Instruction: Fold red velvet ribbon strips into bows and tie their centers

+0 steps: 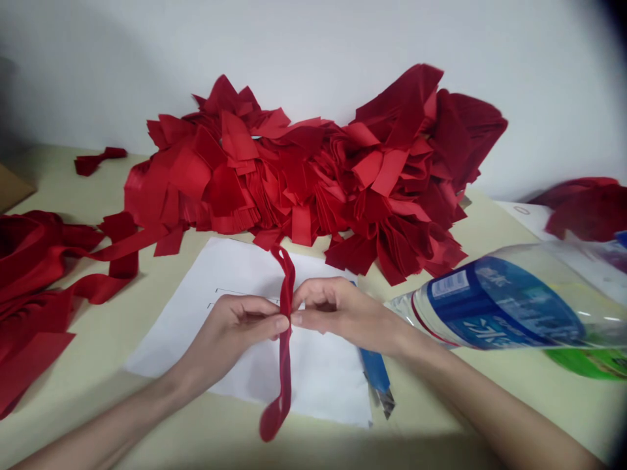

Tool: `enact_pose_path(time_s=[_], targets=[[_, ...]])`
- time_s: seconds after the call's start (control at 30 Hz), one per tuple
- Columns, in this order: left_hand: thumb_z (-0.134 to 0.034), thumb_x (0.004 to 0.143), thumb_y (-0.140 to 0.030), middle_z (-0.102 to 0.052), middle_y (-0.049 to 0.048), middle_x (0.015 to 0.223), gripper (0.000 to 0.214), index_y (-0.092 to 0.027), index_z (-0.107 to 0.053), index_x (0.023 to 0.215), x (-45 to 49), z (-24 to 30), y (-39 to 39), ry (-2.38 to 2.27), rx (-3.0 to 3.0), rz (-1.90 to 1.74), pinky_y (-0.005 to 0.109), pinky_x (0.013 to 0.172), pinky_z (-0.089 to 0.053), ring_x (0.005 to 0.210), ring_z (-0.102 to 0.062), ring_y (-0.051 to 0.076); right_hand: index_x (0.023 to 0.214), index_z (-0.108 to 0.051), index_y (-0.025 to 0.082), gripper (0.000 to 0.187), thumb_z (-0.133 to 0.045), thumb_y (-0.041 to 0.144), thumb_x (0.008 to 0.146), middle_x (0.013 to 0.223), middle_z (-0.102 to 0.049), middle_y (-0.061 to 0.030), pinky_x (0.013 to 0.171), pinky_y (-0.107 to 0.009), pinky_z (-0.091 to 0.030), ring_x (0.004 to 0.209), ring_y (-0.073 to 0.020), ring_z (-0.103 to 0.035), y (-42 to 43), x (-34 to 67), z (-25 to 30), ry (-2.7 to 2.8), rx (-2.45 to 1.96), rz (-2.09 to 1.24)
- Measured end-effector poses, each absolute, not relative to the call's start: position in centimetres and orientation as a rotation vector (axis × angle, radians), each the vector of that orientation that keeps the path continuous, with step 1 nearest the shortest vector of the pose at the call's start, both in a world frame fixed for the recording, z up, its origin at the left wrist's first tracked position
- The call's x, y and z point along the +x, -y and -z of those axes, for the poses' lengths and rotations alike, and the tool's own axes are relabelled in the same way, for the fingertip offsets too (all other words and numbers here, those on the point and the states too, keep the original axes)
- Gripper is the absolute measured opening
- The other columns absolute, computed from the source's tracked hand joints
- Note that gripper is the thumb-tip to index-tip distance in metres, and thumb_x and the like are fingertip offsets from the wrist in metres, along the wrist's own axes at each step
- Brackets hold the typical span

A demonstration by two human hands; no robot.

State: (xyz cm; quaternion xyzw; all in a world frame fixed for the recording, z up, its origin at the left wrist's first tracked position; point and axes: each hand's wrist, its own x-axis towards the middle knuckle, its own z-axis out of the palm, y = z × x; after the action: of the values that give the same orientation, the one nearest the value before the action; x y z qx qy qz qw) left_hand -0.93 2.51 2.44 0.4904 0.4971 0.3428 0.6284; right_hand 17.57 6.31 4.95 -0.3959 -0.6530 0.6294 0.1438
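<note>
A folded red velvet ribbon (285, 372) hangs between my two hands, seen nearly edge-on, with looped ends above and below. Its middle is pinched by the thumb and fingers of my left hand (240, 323). From the other side my right hand (337, 310) grips the same spot, thumb and index finger closed on it. Beneath both hands lies a white paper sheet (186, 339) with thin printed lines, partly covered by the hands. Close to my right wrist, a blue utility knife (376, 372) rests at the sheet's edge, its metal tip toward me.
A big heap of red ribbon pieces (294, 176) spans the back against the wall. Long red ribbon (29, 267) piles up at the left, with a small red bow (100, 158) behind. On the right lies a clear plastic bottle (504, 303) with a blue label, near my forearm.
</note>
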Motion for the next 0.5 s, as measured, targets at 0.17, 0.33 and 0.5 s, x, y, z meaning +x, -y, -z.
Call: enact_pose_path(time_s=[0.17, 0.33, 0.5], targets=[[-0.065, 0.074, -0.025, -0.061, -0.0025, 0.063, 0.014, -0.017, -0.066, 0.062, -0.7, -2.3, -2.5, -1.091, 1.080, -0.732, 0.021, 0.064, -0.042, 0.065, -0.053, 0.011, 0.088, -0.051, 0.015, 0.023, -0.043, 0.037, 0.089, 0.055, -0.050, 0.0039, 0.041, -0.019, -0.026, 0.041, -0.0047, -0.034, -6.4, 19.7, -4.7, 1.890, -1.346, -1.724], [-0.063, 0.074, -0.026, -0.058, -0.0021, 0.062, 0.016, -0.016, -0.065, 0.062, -0.4, -1.9, -2.5, -1.091, 1.095, -0.685, 0.023, 0.063, -0.041, 0.064, -0.050, 0.011, 0.085, -0.052, 0.015, 0.022, -0.046, 0.036, 0.087, 0.061, -0.052, 0.0020, 0.041, -0.019, -0.032, 0.043, -0.0053, -0.043, -5.4, 22.6, -3.8, 1.945, -1.562, -1.564], [-0.062, 0.074, -0.028, -0.062, 0.0005, 0.065, 0.016, -0.016, -0.066, 0.064, -0.3, -1.6, -2.6, -1.095, 1.124, -0.637, 0.026, 0.067, -0.042, 0.067, -0.054, 0.014, 0.093, -0.052, 0.014, 0.027, -0.049, 0.040, 0.084, 0.063, -0.049, 0.0018, 0.044, -0.020, -0.032, 0.050, -0.0068, -0.042, -4.7, 25.0, -3.2, 1.793, -1.541, -1.523]])
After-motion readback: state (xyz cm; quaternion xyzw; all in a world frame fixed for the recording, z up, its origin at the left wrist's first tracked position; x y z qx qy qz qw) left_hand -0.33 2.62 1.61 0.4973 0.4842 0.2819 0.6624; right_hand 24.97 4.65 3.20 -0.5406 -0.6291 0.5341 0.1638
